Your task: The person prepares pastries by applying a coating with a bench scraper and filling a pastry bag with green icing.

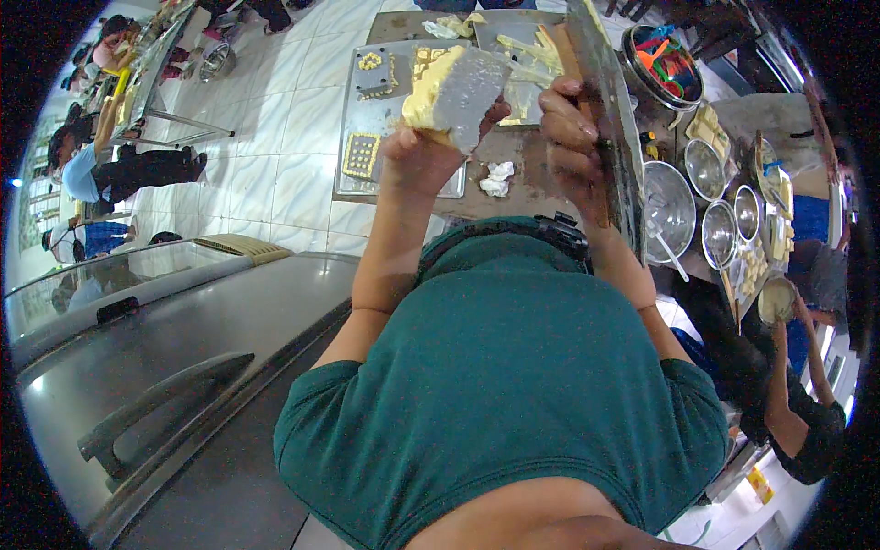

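My left hand (423,155) grips a flat grey scraper-like sheet (474,96), with thick yellow cream (430,96) along its left side. To its right, my right hand (570,127) has its fingers curled at a tall upright panel (608,103), which looks like a tray seen nearly edge-on; its exact kind cannot be told. Beyond my left hand lies a metal tray (402,185) bearing small grey blocks (375,84) trimmed with yellow cream. Behind the sheet, a second tray (491,34) carries cream-smeared strips (529,51).
Crumpled white tissue (497,180) lies on the table (536,189). At right stand a tub of colourful utensils (663,69) and several metal bowls (667,213). A co-worker there holds a bowl (777,300). A chest freezer (206,330) is at left; other people work farther off.
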`<state>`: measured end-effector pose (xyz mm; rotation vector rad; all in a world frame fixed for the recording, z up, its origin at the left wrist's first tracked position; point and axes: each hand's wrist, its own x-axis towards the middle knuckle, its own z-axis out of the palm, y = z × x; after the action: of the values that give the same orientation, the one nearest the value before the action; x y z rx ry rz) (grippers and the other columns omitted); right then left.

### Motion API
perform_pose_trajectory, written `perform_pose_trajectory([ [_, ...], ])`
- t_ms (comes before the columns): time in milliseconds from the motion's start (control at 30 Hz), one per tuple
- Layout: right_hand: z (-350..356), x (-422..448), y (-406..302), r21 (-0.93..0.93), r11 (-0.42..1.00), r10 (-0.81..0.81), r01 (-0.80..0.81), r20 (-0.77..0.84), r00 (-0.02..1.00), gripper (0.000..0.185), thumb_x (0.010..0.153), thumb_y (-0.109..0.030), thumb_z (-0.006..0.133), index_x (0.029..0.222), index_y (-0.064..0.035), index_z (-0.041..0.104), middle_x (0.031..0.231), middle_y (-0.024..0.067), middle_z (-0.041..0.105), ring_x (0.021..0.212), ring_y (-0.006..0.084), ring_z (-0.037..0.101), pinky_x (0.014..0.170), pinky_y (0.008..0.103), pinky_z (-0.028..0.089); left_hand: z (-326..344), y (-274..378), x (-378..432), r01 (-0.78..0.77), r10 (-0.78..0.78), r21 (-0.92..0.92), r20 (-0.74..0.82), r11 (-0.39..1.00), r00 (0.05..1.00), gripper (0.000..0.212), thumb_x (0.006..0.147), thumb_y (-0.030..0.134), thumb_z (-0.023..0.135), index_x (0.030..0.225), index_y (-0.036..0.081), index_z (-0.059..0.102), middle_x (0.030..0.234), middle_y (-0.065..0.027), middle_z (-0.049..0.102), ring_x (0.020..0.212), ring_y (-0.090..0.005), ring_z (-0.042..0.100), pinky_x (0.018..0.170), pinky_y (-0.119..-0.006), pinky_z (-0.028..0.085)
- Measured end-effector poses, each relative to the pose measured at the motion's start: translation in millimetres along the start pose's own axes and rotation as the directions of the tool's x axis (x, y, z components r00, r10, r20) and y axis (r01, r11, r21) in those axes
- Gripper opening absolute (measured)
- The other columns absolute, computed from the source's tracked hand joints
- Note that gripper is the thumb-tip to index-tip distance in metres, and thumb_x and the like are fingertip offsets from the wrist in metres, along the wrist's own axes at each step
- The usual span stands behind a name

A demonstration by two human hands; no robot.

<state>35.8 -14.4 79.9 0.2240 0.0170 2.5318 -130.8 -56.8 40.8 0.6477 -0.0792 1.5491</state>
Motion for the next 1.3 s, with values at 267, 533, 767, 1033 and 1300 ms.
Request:
perform_pose_trajectory([
  [267, -19, 7, -1, -0.139, 0.99, 0.001, -0.007, -0.045, 0.999, 0.032, 0.081, -0.028, 0.048, 0.098, -0.0009, 0.043, 0.074, 0.0043, 0.045, 0.058, 0.0107, 0.043, 0.041, 0.0204, 0.038, -9, 1, -1, 0.05, -0.06, -0.099, -0.094, 0.994, 0.994, 0.069, 0.065, 0.035, 0.061, 0.12, 0.005, 0.032, 0.116, -0.0133, 0.042, 0.104, -0.0265, 0.044, 0.087, -0.039, 0.038],
  [533, -31, -1, -15, -0.004, 1.0, -0.03, 0.029, -0.096, 0.995, 0.027, 0.082, -0.022, 0.047, 0.094, 0.0023, 0.041, 0.068, 0.0015, 0.033, 0.056, 0.0082, 0.033, 0.039, 0.0171, 0.028, -17, -2, -3, -0.05, 0.043, -0.006, -0.407, 0.999, 0.912, 0.038, 0.084, 0.023, 0.045, 0.117, 0.007, 0.034, 0.116, -0.0102, 0.042, 0.105, -0.0227, 0.044, 0.086, -0.034, 0.042],
  [767, -35, -14, -23, -0.014, 0.993, -0.118, 0.118, -0.118, 0.986, 0.023, 0.081, -0.016, 0.047, 0.092, 0.0036, 0.042, 0.064, 0.0008, 0.032, 0.054, 0.0073, 0.031, 0.041, 0.0185, 0.026, -39, 1, -12, 0.028, 0.076, 0.19, -0.519, 0.981, 0.851, 0.029, 0.084, 0.019, 0.046, 0.107, 0.004, 0.041, 0.104, -0.0083, 0.05, 0.095, -0.0177, 0.051, 0.074, -0.028, 0.048],
  [1033, -38, -18, -23, -0.045, 0.989, -0.146, 0.141, -0.133, 0.98, 0.018, 0.082, -0.015, 0.046, 0.091, 0.0007, 0.043, 0.067, 0.0018, 0.031, 0.057, 0.0086, 0.031, 0.042, 0.0186, 0.027, -44, -1, -14, 0.027, 0.029, 0.088, -0.581, 0.996, 0.814, 0.026, 0.081, 0.014, 0.051, 0.103, 0.002, 0.044, 0.098, -0.0075, 0.052, 0.091, -0.0165, 0.052, 0.078, -0.024, 0.046],
  [1300, -41, -18, -24, -0.101, 0.983, -0.166, 0.151, -0.16, 0.973, 0.017, 0.082, -0.017, 0.046, 0.092, -0.0033, 0.044, 0.067, 0.002, 0.035, 0.057, 0.0095, 0.033, 0.042, 0.0194, 0.029, -48, -2, -17, -0.014, 0.075, 0.129, -0.481, 0.992, 0.873, 0.035, 0.074, 0.004, 0.056, 0.106, 0.002, 0.042, 0.107, -0.0103, 0.047, 0.097, -0.0184, 0.049, 0.084, -0.027, 0.043],
])
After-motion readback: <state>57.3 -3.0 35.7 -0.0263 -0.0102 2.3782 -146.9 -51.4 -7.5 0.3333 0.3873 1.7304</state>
